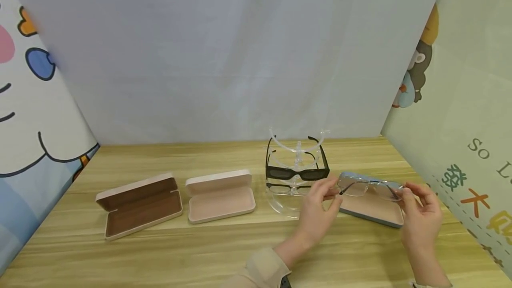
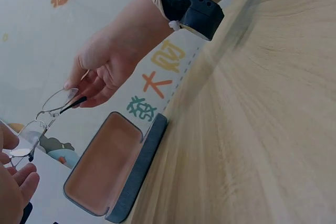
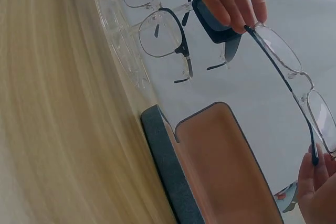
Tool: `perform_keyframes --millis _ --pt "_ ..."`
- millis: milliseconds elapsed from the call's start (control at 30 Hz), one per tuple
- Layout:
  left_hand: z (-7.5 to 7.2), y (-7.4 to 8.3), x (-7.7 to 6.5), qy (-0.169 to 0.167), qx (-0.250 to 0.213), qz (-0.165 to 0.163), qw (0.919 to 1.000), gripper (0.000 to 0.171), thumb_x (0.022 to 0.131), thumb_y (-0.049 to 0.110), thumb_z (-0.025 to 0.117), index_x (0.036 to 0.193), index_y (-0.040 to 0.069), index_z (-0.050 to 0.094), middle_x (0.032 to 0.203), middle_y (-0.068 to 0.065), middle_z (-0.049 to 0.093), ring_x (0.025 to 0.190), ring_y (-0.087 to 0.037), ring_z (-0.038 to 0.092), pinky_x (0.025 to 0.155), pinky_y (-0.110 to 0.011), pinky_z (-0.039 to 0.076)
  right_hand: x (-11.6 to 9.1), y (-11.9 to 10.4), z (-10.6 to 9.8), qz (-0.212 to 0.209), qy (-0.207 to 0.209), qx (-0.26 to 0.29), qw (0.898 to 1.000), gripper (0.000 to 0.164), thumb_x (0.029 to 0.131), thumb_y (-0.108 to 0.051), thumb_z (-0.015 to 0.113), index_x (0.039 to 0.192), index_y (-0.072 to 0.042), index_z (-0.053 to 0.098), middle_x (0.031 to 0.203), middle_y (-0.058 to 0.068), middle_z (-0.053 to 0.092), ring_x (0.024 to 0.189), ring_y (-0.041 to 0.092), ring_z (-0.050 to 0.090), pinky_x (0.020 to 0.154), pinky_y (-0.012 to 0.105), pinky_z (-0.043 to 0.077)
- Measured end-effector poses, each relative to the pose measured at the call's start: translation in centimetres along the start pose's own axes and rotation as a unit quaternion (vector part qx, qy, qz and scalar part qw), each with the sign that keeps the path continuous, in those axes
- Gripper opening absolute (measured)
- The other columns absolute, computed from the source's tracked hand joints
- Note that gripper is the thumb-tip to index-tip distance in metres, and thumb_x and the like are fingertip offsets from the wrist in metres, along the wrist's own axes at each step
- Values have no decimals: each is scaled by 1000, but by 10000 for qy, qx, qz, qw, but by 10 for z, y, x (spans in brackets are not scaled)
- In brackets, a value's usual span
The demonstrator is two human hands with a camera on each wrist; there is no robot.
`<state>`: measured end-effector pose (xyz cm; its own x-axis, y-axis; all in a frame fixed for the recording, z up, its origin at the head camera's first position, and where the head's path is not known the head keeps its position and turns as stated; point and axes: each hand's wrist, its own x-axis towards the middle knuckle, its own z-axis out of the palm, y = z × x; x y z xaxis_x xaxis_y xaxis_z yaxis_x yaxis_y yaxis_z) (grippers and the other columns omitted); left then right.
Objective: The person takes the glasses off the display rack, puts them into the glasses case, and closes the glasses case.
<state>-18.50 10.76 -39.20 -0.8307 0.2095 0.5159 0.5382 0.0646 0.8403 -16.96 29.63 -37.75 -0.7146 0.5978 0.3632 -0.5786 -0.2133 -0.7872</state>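
A pair of thin metal-rimmed eyeglasses [image 1: 374, 189] is held level between both hands, its dark-tipped temples behind the lenses. My left hand [image 1: 318, 208] pinches one end of the frame, and my right hand [image 1: 422, 214] pinches the other. Under the glasses, a blue-grey glasses case [image 1: 372, 219] lies with its lid up and its tan lining showing. The right wrist view shows the eyeglasses [image 3: 302, 85] above and beside the case [image 3: 226, 161], apart from it. Left of my left hand stands a clear eyewear rack [image 1: 298, 148], partly covered by that hand.
Black sunglasses [image 1: 298, 173] sit on the rack, with dark-browed eyeglasses [image 1: 280, 188] below them. Farther left, a pale pink case [image 1: 222, 206] and a brown-lined case [image 1: 142, 212] lie with raised lids. A grey backdrop [image 1: 200, 57] rises behind the wooden table [image 1: 160, 261].
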Motion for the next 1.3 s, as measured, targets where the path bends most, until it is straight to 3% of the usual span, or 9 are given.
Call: perform_keyframes --millis 300,567,700,900,1000,1067,1167,1267,1300 --pt "15 -8 -4 -848 27 -643 9943 49 88 8 57 134 5 42 141 -13 36 106 -11 56 88 -16 44 9 12 -26 748 537 -124 9957 11 80 1 65 90 4 66 82 4 65 70 10 66 59 19 53" --pt "24 -17 1 -996 200 -1091 9888 53 86 9 57 136 10 40 142 -9 34 111 -15 54 90 -20 44 12 16 -26 1480 1148 -232 9820 6 79 -1 66 84 -2 68 75 1 64 68 8 62 53 18 50" --pt "28 -21 4 -972 540 -1290 9854 53 86 10 56 137 11 39 141 -9 36 112 -16 53 90 -24 45 14 18 -25 1586 1154 -699 9781 10 81 1 62 79 -7 67 71 -1 63 63 6 62 50 17 50" --pt "35 -22 10 -1141 1134 -1554 9747 55 86 17 56 138 17 37 143 -4 35 129 -20 36 102 -38 36 19 19 -30 1645 896 -1726 9670 12 86 -2 58 80 -11 63 64 -7 63 59 1 61 52 13 48" --pt "38 -23 13 -1202 1200 -1681 9710 55 86 17 56 138 16 37 143 -4 35 132 -22 32 105 -39 33 22 18 -33 1781 625 -2505 9495 4 88 -6 56 87 -9 59 60 -11 62 58 -2 60 54 11 48" --pt "39 -23 14 -1239 1292 -1724 9686 55 86 17 56 137 14 38 141 -5 38 131 -22 34 105 -37 32 23 18 -35 1815 450 -3115 9317 6 89 -9 55 92 -4 58 60 -15 59 56 -4 59 54 10 48" --pt "40 -25 15 -1335 1506 -1724 9643 54 85 16 56 136 10 40 137 -7 42 128 -22 37 104 -33 33 24 16 -37 1658 58 -4244 8901 20 90 -14 54 102 2 57 67 -15 58 55 -7 55 53 12 47" --pt "41 -27 15 -1462 1705 -1750 9586 54 84 18 57 135 7 41 136 -9 44 126 -23 39 103 -31 34 24 14 -39 1621 -421 -5154 8405 30 92 -19 50 109 5 56 82 -1 62 57 -9 53 53 14 47" --pt "42 -28 15 -1500 1754 -1774 9567 54 84 18 57 134 6 41 136 -10 43 127 -23 39 104 -31 34 25 14 -39 1650 -593 -5314 8288 31 92 -19 48 110 6 55 87 5 62 57 -8 53 53 15 48"
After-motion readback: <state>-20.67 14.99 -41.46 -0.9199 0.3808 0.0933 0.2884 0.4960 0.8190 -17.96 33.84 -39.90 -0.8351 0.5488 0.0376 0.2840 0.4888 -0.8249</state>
